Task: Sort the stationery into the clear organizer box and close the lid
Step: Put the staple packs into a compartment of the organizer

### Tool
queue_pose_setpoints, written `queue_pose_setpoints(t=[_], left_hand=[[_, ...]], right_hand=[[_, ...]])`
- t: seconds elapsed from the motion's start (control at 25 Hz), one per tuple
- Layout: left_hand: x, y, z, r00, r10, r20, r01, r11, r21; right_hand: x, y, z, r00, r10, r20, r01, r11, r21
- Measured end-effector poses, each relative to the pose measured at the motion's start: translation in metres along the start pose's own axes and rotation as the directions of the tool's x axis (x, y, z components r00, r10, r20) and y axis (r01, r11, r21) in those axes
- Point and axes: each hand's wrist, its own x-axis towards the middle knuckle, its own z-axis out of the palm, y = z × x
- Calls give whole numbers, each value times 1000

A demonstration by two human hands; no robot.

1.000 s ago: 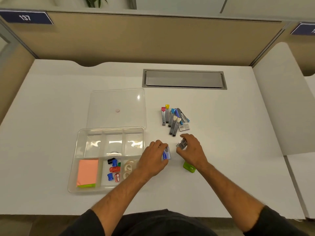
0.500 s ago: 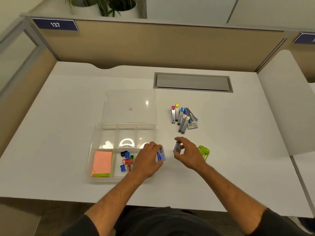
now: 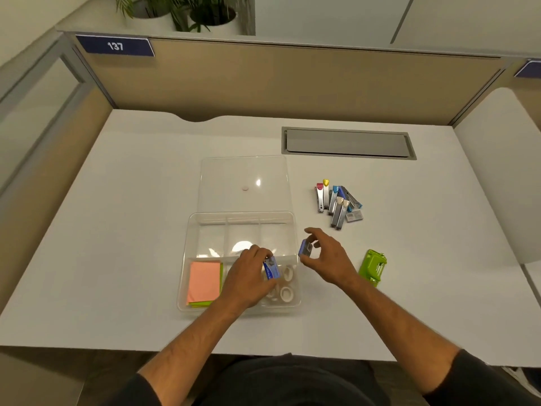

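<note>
Stationery sits partly sorted around the clear plastic organizer box, which rests on the white desk with six compartments, three in its far row and three in its near row. Your left hand hovers over the box's near row, its grip closed round one small blue box held above the near right compartment. Your right hand is just right of the box's right wall, pinching a second small blue box between thumb and fingers, with the other fingers spread. In the box's near left compartment lies one stack of orange sticky notes with a green layer showing at its near edge. In the near right compartment you have white tape rolls; at least three show, and your hand hides the rest. The middle near compartment is hidden under your left hand. The clear flat lid lies on the desk touching the box's far side. Right of the box and beyond your right hand is a pile of silver lead cases with coloured caps, about eight, overlapping too closely for an exact count. One green plastic stapler lies well right of the box, near your right wrist.
</note>
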Motion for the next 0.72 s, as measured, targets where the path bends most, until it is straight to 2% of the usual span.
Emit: queue_pose_setpoints(t=[0.2,0.32,0.56,0.72], left_hand=[[-27,-28,-12,1000,-20,-4,20,999,-32],[-27,-44,-20,999,-48,1,48,998,-44],[-15,-53,-33,997,-75,-25,74,997,-36],[-3,-48,-30,998,-57,3,57,998,-27]], right_hand=[[25,-21,25,994,-54,92,61,995,-82],[46,-26,35,990,-69,119,94,971,-219],[62,-29,44,980,-91,179,169,856,-489],[64,-27,47,977,-101,187,193,794,-577]])
